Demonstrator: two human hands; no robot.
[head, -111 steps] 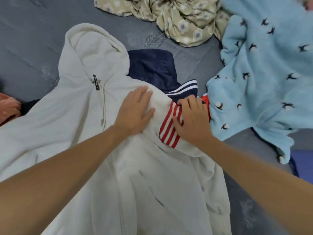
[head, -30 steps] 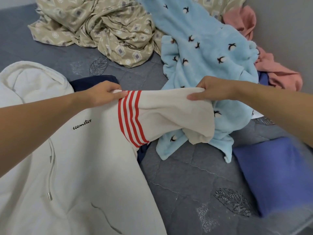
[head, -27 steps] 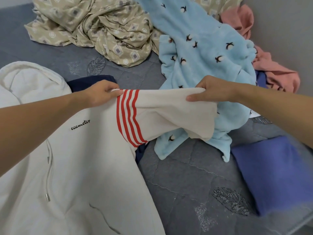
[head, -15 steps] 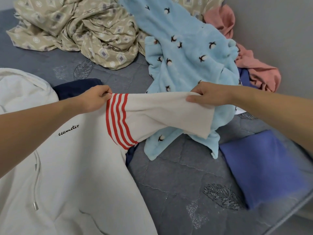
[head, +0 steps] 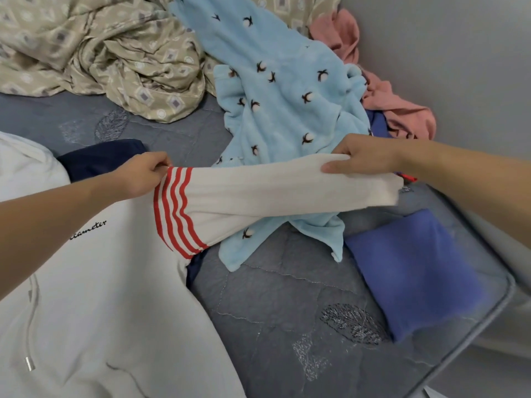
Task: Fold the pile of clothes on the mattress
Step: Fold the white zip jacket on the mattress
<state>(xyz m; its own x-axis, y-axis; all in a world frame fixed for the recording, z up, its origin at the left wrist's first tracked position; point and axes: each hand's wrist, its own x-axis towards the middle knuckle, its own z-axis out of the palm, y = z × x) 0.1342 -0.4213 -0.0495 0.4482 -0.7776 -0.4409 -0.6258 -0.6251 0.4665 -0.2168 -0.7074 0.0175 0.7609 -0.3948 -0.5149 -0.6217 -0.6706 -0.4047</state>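
Since half a second ago the sleeve (head: 281,193) is drawn out longer and tauter to the right, right hand further from left; before that, both hands lay flat on the hoodie's chest. Left hand (head: 140,176): grip closed, fingers pinching the sleeve's top edge right at the red stripes (head: 175,214). Right hand (head: 359,158): grip closed, fingers curled over the top edge near the cuff end, thumb underneath. Sleeve hangs level between the two hands, off the mattress, lower edge drooping slightly. It belongs to the white hoodie (head: 94,297), which lies face up on the grey quilted mattress (head: 287,305) at lower left; black script on the chest, partly hidden by the left forearm; drawstring with metal tip (head: 29,363) below it. A navy garment (head: 103,156) shows from under the hoodie, behind the left hand and again under the armpit. Behind the sleeve, a light blue fleece piece (head: 281,93) with small dark-and-white motifs, crumpled. Beyond it, a beige patterned sheet (head: 115,58), bunched. Pink garment (head: 393,101) against the grey wall (head: 459,53), far right. Folded violet-blue cloth (head: 413,271) near the mattress corner, right.
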